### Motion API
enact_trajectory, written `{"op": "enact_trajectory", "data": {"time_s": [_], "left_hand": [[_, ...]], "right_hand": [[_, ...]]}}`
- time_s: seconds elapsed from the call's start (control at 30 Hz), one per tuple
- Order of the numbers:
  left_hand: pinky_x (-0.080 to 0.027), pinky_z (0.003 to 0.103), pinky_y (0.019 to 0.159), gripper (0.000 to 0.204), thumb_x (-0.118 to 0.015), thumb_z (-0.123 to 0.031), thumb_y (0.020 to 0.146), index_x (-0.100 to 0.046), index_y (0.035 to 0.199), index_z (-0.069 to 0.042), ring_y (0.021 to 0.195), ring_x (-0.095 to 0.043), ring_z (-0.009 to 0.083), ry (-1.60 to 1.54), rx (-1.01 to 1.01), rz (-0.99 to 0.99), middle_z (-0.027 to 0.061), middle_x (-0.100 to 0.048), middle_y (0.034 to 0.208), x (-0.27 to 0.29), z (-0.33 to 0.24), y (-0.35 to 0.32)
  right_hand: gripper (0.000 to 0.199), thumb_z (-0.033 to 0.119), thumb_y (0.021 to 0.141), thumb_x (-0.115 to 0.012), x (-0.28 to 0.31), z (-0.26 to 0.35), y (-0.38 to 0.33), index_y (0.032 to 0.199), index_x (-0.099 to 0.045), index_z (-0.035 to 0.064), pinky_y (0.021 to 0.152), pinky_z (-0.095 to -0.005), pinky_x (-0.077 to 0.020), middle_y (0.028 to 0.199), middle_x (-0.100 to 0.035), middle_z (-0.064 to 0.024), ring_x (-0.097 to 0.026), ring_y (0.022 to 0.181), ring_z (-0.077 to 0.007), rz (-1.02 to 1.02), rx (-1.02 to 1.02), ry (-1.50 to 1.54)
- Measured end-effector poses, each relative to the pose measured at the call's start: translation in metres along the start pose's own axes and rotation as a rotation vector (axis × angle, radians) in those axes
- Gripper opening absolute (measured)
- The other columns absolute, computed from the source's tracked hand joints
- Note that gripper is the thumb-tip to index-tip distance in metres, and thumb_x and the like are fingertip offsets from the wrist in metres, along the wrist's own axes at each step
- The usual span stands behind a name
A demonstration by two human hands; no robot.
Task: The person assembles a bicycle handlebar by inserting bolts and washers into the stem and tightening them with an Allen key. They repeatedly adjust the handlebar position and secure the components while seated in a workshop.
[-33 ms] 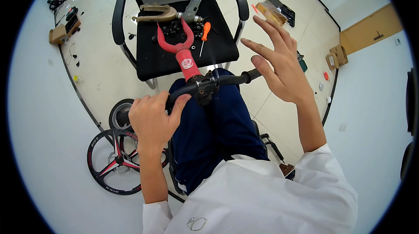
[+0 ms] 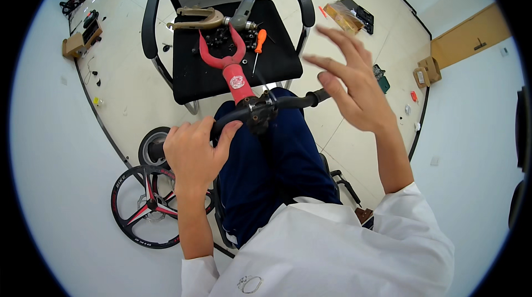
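Across my lap lies a black handlebar (image 2: 299,101), joined by a dark clamp (image 2: 260,114) to a red fork (image 2: 237,80). The fork's two prongs point away, over the seat of a black chair. My left hand (image 2: 194,150) is wrapped round the left part of the bar, thumb along it. Raised above the right grip, my right hand (image 2: 354,86) has its fingers spread and holds nothing; its fingertips are blurred. On the seat lie an orange-handled screwdriver (image 2: 260,42), a tan fork (image 2: 199,19), a grey metal part (image 2: 243,13) and several small black parts (image 2: 218,37).
The black chair (image 2: 185,78) with armrests faces me. At left, a three-spoke wheel (image 2: 151,204) and a smaller wheel (image 2: 152,147) rest by the wall. Cardboard boxes (image 2: 429,71) and a black tool case (image 2: 359,14) are on the floor at right; another open box (image 2: 73,45) lies far left.
My right hand's fingers have shifted slightly and blurred with motion. The left hand keeps its hold on the handlebar, and the fork has barely moved.
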State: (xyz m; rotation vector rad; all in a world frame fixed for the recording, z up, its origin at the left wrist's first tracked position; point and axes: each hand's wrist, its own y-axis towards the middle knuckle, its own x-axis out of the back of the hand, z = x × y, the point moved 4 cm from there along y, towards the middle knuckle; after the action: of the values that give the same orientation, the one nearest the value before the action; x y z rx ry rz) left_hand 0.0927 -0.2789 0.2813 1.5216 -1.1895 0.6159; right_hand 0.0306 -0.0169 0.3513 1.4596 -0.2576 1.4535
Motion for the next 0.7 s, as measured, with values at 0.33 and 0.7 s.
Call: {"op": "enact_trajectory", "data": {"time_s": [0.33,0.7], "left_hand": [[-0.037,0.038,0.055,0.056,-0.071,-0.056,0.088,-0.060,0.063,-0.007,0.048,-0.051,0.0266,0.051,-0.025,-0.023,0.0067,-0.049,0.048,0.001,0.000,0.001],[-0.035,0.038,0.055,0.057,-0.070,-0.058,0.088,-0.060,0.063,-0.007,0.048,-0.049,0.0256,0.031,0.003,0.006,0.0064,-0.048,0.048,-0.003,0.006,-0.003]], "right_hand": [[0.044,0.036,0.103,-0.045,-0.056,0.034,0.011,0.105,-0.072,0.0027,0.111,-0.0460,-0.0302,0.142,-0.055,-0.0151,-0.047,0.131,-0.0342,0.266,-0.104,0.702],[0.041,0.031,0.091,-0.067,0.002,0.030,0.002,0.062,-0.065,0.0029,0.105,-0.0465,-0.0340,0.132,-0.060,-0.0151,-0.050,0.124,-0.0325,0.250,0.049,0.537]]}}
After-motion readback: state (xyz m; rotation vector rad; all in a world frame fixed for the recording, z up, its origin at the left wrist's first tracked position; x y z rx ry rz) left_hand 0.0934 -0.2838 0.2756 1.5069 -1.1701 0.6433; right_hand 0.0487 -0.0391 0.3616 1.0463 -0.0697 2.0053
